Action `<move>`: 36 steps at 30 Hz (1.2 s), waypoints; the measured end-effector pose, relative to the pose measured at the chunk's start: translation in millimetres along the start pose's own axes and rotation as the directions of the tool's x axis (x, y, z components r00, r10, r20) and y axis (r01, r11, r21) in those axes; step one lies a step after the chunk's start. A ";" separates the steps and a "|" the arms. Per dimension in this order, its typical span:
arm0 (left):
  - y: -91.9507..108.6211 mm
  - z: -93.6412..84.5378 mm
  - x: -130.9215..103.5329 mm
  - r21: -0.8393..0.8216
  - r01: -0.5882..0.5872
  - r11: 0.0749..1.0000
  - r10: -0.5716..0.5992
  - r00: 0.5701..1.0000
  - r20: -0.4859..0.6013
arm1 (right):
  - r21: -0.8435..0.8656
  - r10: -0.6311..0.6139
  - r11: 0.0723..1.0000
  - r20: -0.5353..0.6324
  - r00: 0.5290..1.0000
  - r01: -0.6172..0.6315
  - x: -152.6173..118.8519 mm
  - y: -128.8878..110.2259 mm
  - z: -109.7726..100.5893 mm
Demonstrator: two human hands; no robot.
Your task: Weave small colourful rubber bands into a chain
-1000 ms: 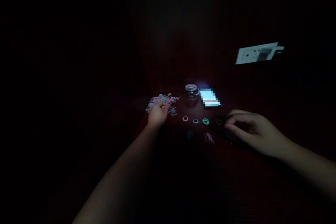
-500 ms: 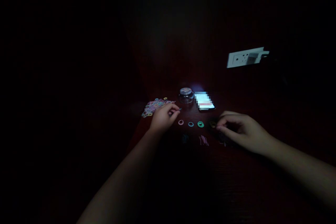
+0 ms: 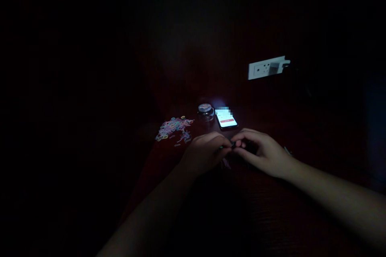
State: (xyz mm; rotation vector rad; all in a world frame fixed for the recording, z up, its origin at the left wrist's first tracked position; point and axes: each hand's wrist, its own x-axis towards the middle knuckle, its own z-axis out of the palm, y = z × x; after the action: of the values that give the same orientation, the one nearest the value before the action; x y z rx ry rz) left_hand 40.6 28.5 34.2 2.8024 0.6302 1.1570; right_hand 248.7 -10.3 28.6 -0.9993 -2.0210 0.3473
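My left hand (image 3: 208,152) and my right hand (image 3: 261,152) meet over the dark table, fingertips nearly touching. Between them is a small dark band, its colour hard to make out; the left fingers are pinched at it and the right fingers are closed at its other side. A bit of green shows by my left fingertips. Under my hands lies a small bunch of pink bands (image 3: 226,164), partly covered. To the left spreads a loose pile of coloured bands (image 3: 173,127).
A clear jar with a patterned lid (image 3: 205,110) stands behind my hands, beside a lit phone (image 3: 226,118). Some greenish bands (image 3: 288,150) lie beyond my right wrist. A white socket panel (image 3: 265,68) with a plug is on the wall.
My left hand has moved right from the pile to meet my right hand, covering the row of rings. The view has shifted slightly, and more of the pile shows.
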 end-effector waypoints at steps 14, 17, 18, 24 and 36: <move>1.8 -1.3 1.7 0.025 0.006 1.000 -0.007 0.999 0.033 | -0.027 -0.002 1.000 0.003 1.000 0.003 0.2 -0.6 -3.6; 3.6 -3.1 2.6 0.015 0.010 1.000 -0.010 0.999 0.049 | -0.026 -0.008 1.000 0.000 1.000 0.008 0.3 -1.2 -4.2; 4.1 -3.4 2.7 0.015 0.009 1.000 -0.010 0.998 0.054 | -0.027 -0.010 1.000 -0.001 1.000 0.010 0.4 -1.3 -4.5; 1.9 -1.5 1.2 0.055 0.021 0.998 -0.022 0.999 0.023 | -0.024 -0.024 0.999 -0.005 1.000 0.024 1.0 0.4 -5.3; -1.1 -1.5 1.4 0.047 0.005 0.999 -0.007 1.000 0.030 | -0.027 -0.016 0.999 0.007 1.000 0.016 1.2 -1.0 -5.0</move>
State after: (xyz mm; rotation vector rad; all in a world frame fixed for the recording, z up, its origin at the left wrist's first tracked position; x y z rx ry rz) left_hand 40.1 29.9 36.1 2.8488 0.6719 1.1110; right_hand 251.7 -10.5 33.0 -0.9991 -2.0436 0.3152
